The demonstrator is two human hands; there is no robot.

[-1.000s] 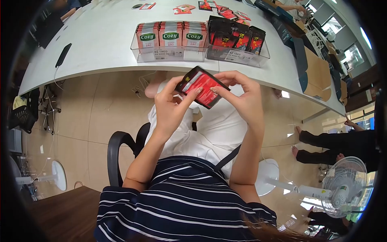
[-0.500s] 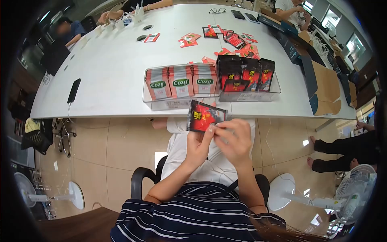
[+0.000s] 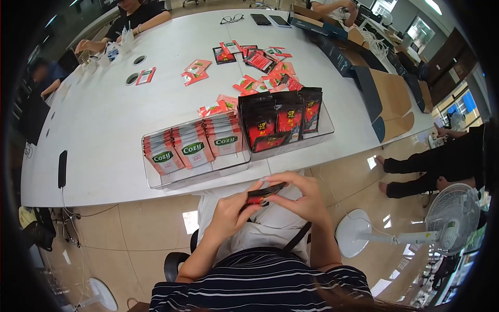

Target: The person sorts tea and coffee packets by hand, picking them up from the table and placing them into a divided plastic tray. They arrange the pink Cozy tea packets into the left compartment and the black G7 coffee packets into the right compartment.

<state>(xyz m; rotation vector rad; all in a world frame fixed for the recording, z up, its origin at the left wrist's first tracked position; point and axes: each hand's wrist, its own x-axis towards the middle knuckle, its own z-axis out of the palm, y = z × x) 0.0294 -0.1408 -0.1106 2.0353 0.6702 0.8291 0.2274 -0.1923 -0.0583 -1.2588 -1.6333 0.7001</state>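
Tipped nearly edge-on since the earlier frame, the black-and-red G7 sachet (image 3: 266, 193) is pinched by left hand (image 3: 228, 212) and right hand (image 3: 304, 198) above the lap (image 3: 254, 235), likely light, pliable, slick, best held by its edges.

The held sachet (image 3: 258, 196) is black and red, the shirt (image 3: 262, 278) white-striped navy.

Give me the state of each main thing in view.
Black-and-red rectangular packet: held tilted, seal unclear
Left hand: pinching packet's left side
Right hand: pinching packet's right side
Left clear plastic tray: holding pink Cozy packets
Right clear plastic tray: holding standing black packets
Loose pink packets: lying scattered
Brown cardboard box: flaps open
Black rectangular device: flat, cable attached
White pedestal fan: upright, spin unclear
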